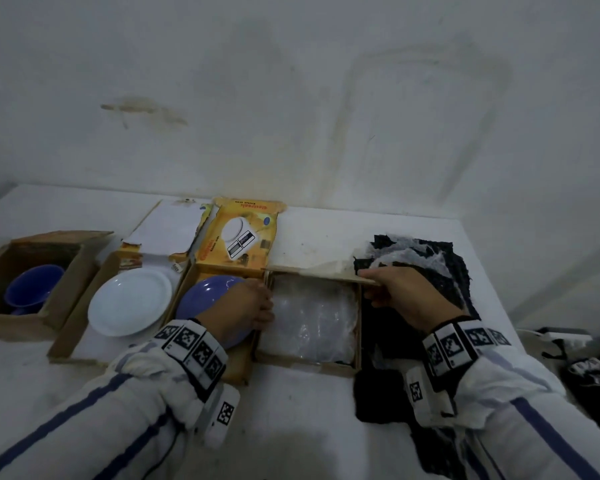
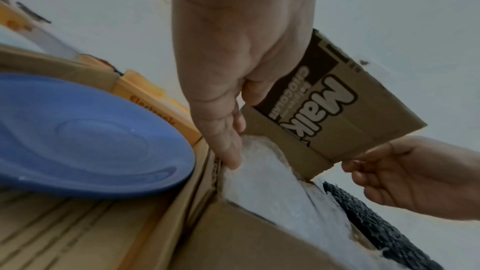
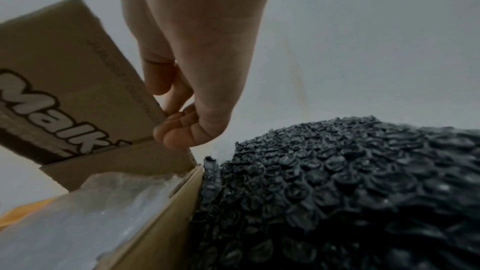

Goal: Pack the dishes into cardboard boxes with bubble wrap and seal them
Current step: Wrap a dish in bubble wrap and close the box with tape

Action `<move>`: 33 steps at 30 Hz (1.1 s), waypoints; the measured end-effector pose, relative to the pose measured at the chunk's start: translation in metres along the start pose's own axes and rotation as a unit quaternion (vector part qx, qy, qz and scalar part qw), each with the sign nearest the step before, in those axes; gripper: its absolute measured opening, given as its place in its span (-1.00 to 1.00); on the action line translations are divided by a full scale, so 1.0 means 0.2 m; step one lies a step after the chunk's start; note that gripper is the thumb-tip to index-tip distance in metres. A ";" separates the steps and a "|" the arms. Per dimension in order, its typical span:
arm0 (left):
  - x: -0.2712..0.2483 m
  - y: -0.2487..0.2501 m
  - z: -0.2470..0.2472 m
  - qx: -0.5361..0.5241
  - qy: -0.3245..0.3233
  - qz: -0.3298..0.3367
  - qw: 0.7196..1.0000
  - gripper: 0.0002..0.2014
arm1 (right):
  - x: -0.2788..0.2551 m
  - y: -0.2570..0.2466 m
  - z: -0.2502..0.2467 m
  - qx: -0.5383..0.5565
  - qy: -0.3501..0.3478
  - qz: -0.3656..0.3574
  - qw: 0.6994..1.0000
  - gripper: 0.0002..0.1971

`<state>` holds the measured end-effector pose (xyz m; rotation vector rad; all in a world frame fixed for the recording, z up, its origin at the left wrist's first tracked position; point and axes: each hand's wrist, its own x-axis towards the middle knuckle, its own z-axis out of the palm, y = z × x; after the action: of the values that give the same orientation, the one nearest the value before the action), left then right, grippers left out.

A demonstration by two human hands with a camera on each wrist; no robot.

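A cardboard box (image 1: 307,363) in the middle of the table holds clear bubble wrap (image 1: 312,317). Its far flap (image 1: 321,271), printed with a brand name (image 2: 332,114), stands half raised. My left hand (image 1: 260,306) grips the flap's left end, thumb (image 2: 231,151) down against the bubble wrap (image 2: 259,182). My right hand (image 1: 369,282) pinches the flap's right corner (image 3: 155,118) between thumb and fingers (image 3: 176,130). A blue plate (image 1: 205,299) lies in the yellow box (image 1: 238,368) just left of my left hand.
A white plate (image 1: 130,306) sits in an open box further left, and a blue cup (image 1: 32,289) in a brown box at the far left. Black bubble wrap (image 1: 430,265) is heaped right of the middle box. The wall runs close behind.
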<state>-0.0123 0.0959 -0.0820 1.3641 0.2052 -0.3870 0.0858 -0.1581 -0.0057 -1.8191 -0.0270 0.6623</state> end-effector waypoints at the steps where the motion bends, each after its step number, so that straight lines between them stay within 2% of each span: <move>1: -0.03 0.05 0.06 -0.085 0.044 -0.085 0.992 -0.72 | -0.01 0.00 0.01 -0.003 0.003 0.007 1.000 -0.80; 2: -0.06 0.08 0.08 -0.112 0.119 -0.115 0.980 -0.67 | -0.04 0.00 0.02 -0.008 0.013 0.011 1.000 -0.80; 3: -0.09 0.09 0.11 -0.096 0.178 -0.084 0.976 -0.63 | -0.06 0.00 0.03 -0.007 0.021 0.013 1.000 -0.80; 4: -0.10 0.10 0.13 -0.087 0.197 -0.069 0.974 -0.58 | -0.08 0.00 0.03 0.000 0.031 0.015 0.999 -0.78; 7: -0.12 0.11 0.14 -0.075 0.185 -0.067 0.978 -0.54 | -0.15 -0.01 0.06 0.030 0.042 0.020 0.998 -0.75; 9: -0.13 0.11 0.13 -0.069 0.179 -0.064 0.979 -0.66 | -0.19 0.00 0.09 -0.022 0.047 0.020 0.998 -0.79; 12: -0.15 0.08 0.13 -0.037 0.158 -0.054 0.985 -0.73 | -0.22 0.04 0.16 -0.157 0.045 0.045 0.985 -0.66; 14: -0.16 0.04 0.12 0.004 0.171 -0.056 0.984 -0.64 | -0.24 0.07 0.20 -0.303 0.032 0.042 0.951 -0.60; 16: -0.18 0.03 0.12 0.085 0.171 -0.050 0.980 -0.53 | -0.27 0.08 0.25 -0.441 0.019 0.037 0.896 -0.58; 17: -0.18 0.02 0.13 0.133 0.162 -0.043 0.977 -0.49 | -0.29 0.10 0.27 -0.473 0.021 0.038 0.880 -0.57; 19: -0.18 -0.01 0.13 0.204 0.160 -0.031 0.965 -0.43 | -0.30 0.14 0.31 -0.497 0.027 0.044 0.866 -0.58; 23: -0.17 -0.03 0.14 0.323 0.167 -0.035 0.931 -0.41 | -0.30 0.25 0.37 -0.470 0.038 0.071 0.879 -0.57; 27: -0.17 -0.05 0.16 0.453 0.164 -0.034 0.876 -0.46 | -0.29 0.30 0.40 -0.439 0.051 0.098 0.892 -0.49; 31: -0.18 -0.09 0.18 0.473 0.186 -0.006 0.861 -0.56 | -0.31 0.30 0.40 -0.421 0.050 0.094 0.901 -0.40; 33: -0.19 -0.11 0.18 0.468 0.191 -0.013 0.863 -0.57 | -0.31 0.31 0.40 -0.406 0.049 0.101 0.907 -0.40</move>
<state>-0.0585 0.0632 -0.0819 2.4095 0.3919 -0.2271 -0.0209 -0.1315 -0.0491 -2.6870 -0.0531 0.7675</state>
